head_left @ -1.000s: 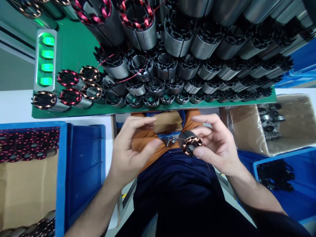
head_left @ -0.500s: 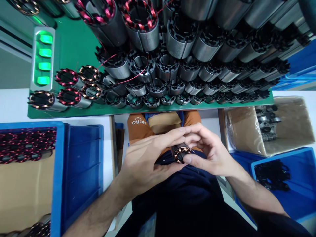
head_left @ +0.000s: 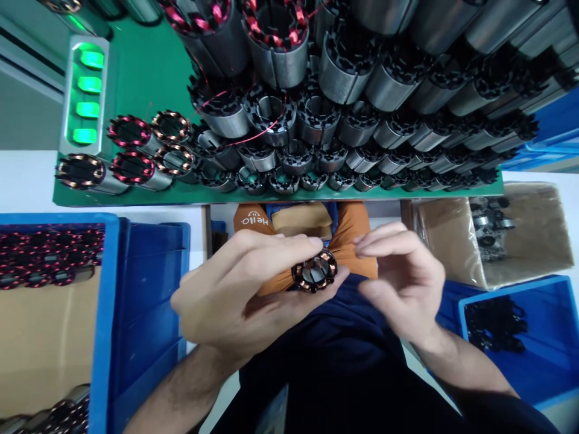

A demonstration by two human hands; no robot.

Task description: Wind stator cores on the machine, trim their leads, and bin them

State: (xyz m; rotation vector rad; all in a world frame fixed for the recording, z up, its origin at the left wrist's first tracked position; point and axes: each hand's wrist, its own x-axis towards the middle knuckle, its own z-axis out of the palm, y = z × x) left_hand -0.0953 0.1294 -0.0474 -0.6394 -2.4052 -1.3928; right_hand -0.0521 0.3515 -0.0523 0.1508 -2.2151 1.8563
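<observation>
A copper-wound motor core (head_left: 315, 271) is between the fingers and thumb of my left hand (head_left: 244, 289), its round wound end facing up toward the camera. My right hand (head_left: 407, 283) is off the core, to its right, with the thumb and fingers apart and nothing visible between them. Both hands are above my lap, in front of the green board (head_left: 149, 72). Cores wound in copper (head_left: 81, 172) and in red wire (head_left: 132, 167) stand at the board's left front.
Rows of unwound metal cores (head_left: 346, 66) cover much of the board. Green lights (head_left: 88, 110) glow at its left. A blue bin (head_left: 106, 301) with red-wound cores is on the left. To the right are a lined box (head_left: 534, 241) and a blue bin (head_left: 552, 337) of black parts.
My right hand has let go of the core and moved right, its fingers opening. My left hand has shifted slightly left with the core, whose wound end now faces the camera more.
</observation>
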